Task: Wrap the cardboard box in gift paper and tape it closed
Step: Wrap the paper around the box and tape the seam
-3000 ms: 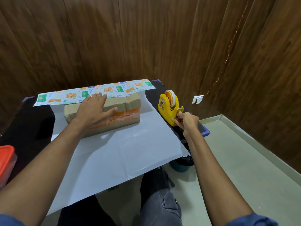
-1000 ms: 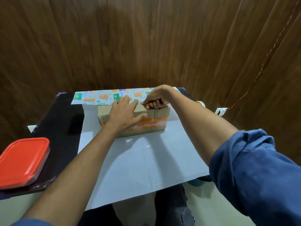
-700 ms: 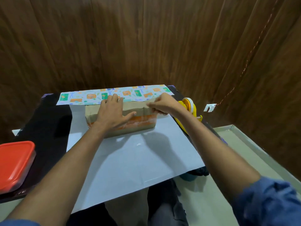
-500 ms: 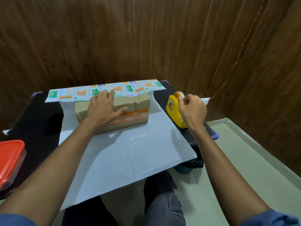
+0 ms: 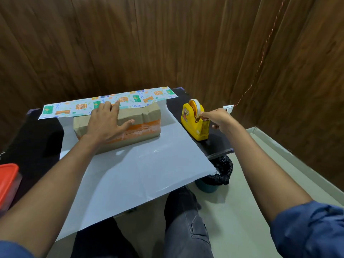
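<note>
The cardboard box (image 5: 143, 121), brown with an orange band, lies on the gift paper (image 5: 134, 175), whose white underside faces up. The paper's far edge is folded over, showing a printed strip (image 5: 149, 98) that rests against the box's back top edge. My left hand (image 5: 106, 123) lies flat on top of the box, fingers spread, pressing it and the strip's edge. My right hand (image 5: 216, 118) is at the yellow tape dispenser (image 5: 195, 123), fingers pinched at the tape end by the roll (image 5: 195, 108).
The black table (image 5: 35, 144) ends just right of the dispenser. An orange-lidded container (image 5: 7, 183) sits at the left edge. A bin with a black bag (image 5: 217, 175) stands on the floor below the table's right corner. Wooden walls close in behind and right.
My right hand left the box's top right, crossed to the dispenser and now pinches at the tape end. My left hand stayed on the box. The view swung right.
</note>
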